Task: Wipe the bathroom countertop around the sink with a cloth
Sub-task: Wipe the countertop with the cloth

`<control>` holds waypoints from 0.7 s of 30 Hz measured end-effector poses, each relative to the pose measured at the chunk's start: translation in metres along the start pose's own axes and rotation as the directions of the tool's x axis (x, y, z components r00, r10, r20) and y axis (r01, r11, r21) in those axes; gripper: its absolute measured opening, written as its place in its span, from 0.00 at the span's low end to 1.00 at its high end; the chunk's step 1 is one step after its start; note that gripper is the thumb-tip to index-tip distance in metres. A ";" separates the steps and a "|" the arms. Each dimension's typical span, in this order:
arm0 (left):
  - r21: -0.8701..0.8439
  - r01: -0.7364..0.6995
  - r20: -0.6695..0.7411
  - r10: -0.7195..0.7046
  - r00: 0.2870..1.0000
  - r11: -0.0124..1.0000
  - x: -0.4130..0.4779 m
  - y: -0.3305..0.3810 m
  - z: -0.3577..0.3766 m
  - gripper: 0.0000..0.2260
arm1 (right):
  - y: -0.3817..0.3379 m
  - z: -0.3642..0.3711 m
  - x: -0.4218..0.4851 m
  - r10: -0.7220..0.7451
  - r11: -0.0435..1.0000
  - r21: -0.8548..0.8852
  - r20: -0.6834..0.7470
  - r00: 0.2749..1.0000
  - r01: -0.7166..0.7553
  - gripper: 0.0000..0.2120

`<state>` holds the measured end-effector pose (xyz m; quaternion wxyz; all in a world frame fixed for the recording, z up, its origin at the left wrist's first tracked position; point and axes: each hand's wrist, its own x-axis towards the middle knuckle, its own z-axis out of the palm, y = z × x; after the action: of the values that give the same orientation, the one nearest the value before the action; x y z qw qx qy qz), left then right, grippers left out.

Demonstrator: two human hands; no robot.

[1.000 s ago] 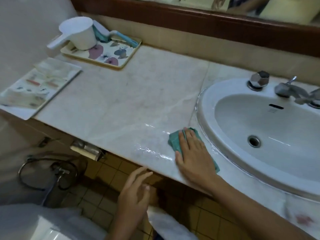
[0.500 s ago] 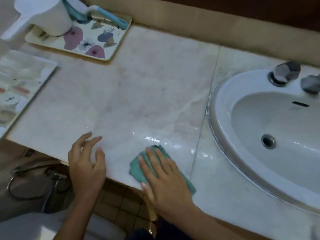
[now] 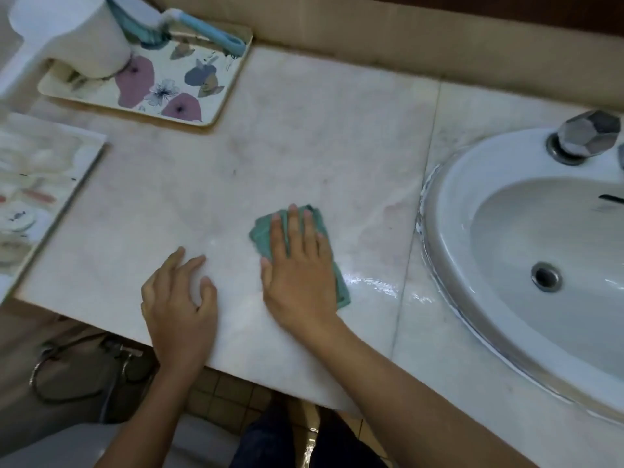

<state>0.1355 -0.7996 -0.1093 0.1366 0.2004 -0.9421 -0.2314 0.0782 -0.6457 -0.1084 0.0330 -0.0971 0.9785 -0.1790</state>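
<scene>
Head view, looking down on a pale marble countertop (image 3: pixel 304 146) with the white sink (image 3: pixel 439 204) set into it at the picture's right.

**Hands and cloth.** The right hand (image 3: pixel 299 268) lies flat on a folded green cloth (image 3: pixel 261 236), fingers straight and close together, palm pressing the cloth onto the marble. The cloth sits on the countertop to the left of the sink, apart from its rim and nearer the front edge than the back wall. Its corners show beyond the fingertips and beside the heel of the hand. The left hand (image 3: pixel 179 309) rests on the bare marble farther from the sink. Its fingers are loosely spread and slightly bent, and it holds nothing, apparently serving as a brace.

**Progress.** A wet streak (image 3: pixel 371 283) shines between the cloth and the sink, which suggests that the front strip beside the basin has been passed over. The marble behind the cloth, toward the back wall, looks dull and carries faint dark marks, so it is judged unwiped. The task therefore appears to be in its early-to-middle part. Left to do are the rear of this slab, the strip behind the sink by the tap knob (image 3: pixel 587 133), and whatever counter lies beyond the sink, which is out of view.

**Other items.** Far left of the sink, by the wall, a floral tray (image 3: pixel 209 123) carries a white jug (image 3: pixel 84 38) and a blue-handled brush (image 3: pixel 209 32). A second patterned tray (image 3: pixel 44 184) lies at the countertop's left end. Both cover marble that wiping would reach only if they were moved.
</scene>
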 end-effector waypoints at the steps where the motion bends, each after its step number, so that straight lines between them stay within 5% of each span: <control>1: 0.005 -0.006 0.004 0.006 1.000 1.000 0.000 -0.001 0.000 0.19 | -0.012 0.003 -0.015 -0.105 0.994 0.008 0.039 0.994 0.105 0.30; 4: 0.009 -0.022 0.014 0.022 1.000 1.000 0.001 -0.003 0.000 0.19 | 0.010 -0.009 -0.067 -0.320 0.946 0.004 0.160 0.934 0.323 0.30; 6: -0.001 0.011 0.017 -0.011 1.000 1.000 0.001 -0.001 -0.001 0.19 | 0.057 -0.030 -0.082 -0.321 0.945 -0.012 0.176 0.931 0.328 0.30; 10: -0.001 0.049 0.020 -0.049 0.999 0.999 0.001 0.000 -0.001 0.19 | 0.127 -0.056 -0.022 -0.010 0.989 -0.145 0.097 0.995 0.025 0.31; 15: -0.001 0.032 0.008 -0.032 0.999 0.999 0.003 -0.002 0.000 0.19 | 0.077 -0.034 0.078 0.266 0.952 -0.139 -0.059 0.962 -0.272 0.31; 17: -0.007 0.021 -0.001 -0.021 1.000 1.000 0.002 -0.002 0.000 0.19 | 0.033 -0.013 0.087 0.216 0.970 -0.104 -0.062 0.974 -0.221 0.30; 21: -0.009 0.006 -0.002 -0.006 1.000 1.000 0.003 -0.003 -0.001 0.20 | -0.040 0.013 0.015 -0.121 0.993 0.001 0.040 0.992 0.121 0.30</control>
<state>0.1339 -0.8040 -0.1099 0.1378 0.2029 -0.9404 -0.2357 0.0723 -0.6903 -0.1068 0.0417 -0.1596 0.9701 -0.1780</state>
